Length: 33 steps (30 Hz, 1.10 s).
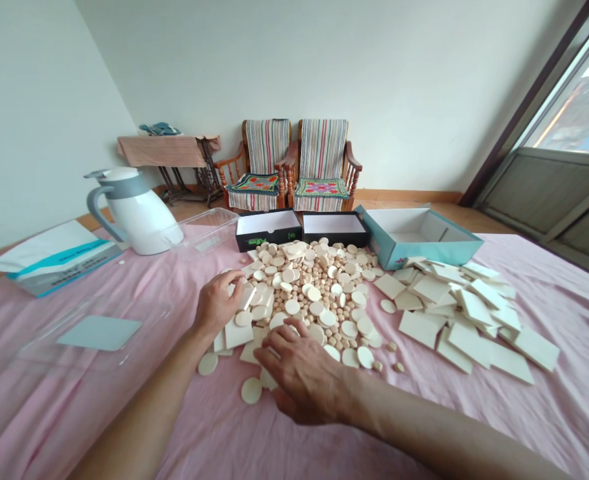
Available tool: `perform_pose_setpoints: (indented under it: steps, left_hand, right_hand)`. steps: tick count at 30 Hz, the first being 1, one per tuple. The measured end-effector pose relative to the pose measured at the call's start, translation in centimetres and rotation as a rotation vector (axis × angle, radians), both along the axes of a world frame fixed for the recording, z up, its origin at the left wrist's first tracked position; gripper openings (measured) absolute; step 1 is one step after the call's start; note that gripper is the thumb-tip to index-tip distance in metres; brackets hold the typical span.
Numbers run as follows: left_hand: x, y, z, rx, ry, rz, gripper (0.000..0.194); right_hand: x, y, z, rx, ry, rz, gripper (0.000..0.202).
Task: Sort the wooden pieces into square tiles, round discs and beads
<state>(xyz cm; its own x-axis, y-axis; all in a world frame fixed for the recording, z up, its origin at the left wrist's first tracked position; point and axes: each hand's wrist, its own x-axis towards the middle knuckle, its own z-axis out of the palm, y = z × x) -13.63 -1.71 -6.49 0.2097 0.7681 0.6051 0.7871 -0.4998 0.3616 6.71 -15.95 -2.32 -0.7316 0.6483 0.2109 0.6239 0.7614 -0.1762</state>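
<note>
My left hand (218, 303) rests at the left side of a heap of pale wooden pieces, its fingers loosely bent and apart against some square wooden tiles (238, 333). One tile leans at a tilt by its fingertips. Lower down, my right hand (302, 373) lies palm down over the near edge of the heap, fingers spread over tiles and discs; what is under the palm is hidden. Round wooden discs (327, 319) are strewn over many small wooden beads or cubes (297, 293). A single disc (251, 391) lies on the cloth left of my right hand.
Square tiles form a separate pile (474, 313) at right. Behind the heap stand two black boxes (269, 233) and a light-blue box (424, 250). A white jug (139, 217), a packet (64, 263) and clear plastic trays (99, 333) are at left on the pink cloth (214, 433).
</note>
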Motion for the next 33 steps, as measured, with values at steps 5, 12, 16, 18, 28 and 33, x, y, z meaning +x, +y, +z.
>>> perform_pose_setpoints:
  steps: [5, 12, 16, 18, 28, 33]
  left_hand:
    - [0.0, 0.0, -0.1, 0.003, 0.003, -0.004, 0.025]
    - [0.0, 0.2, -0.3, -0.004, -0.011, -0.005, 0.025]
    - [0.0, 0.2, -0.5, -0.021, -0.014, 0.002, 0.025]
    - [0.0, 0.2, -0.5, -0.027, -0.014, 0.008, 0.025]
    - [0.0, 0.2, -0.4, -0.024, -0.008, 0.015, 0.025]
    - [0.0, 0.3, -0.6, -0.034, -0.006, 0.015, 0.024]
  right_hand:
    - [3.1, -0.1, 1.6, 0.018, 0.160, -0.168, 0.047]
    - [16.6, 1.3, 0.8, 0.237, -0.016, -0.812, 0.046]
    - [19.5, 1.0, 0.2, 0.370, -0.067, -1.028, 0.048]
    - [17.6, 0.0, 0.1, 0.288, 0.027, -0.884, 0.039]
    - [5.5, -3.9, -0.5, -0.113, -0.030, -0.197, 0.013]
    - [5.0, -2.1, -0.3, -0.109, -0.050, -0.141, 0.031]
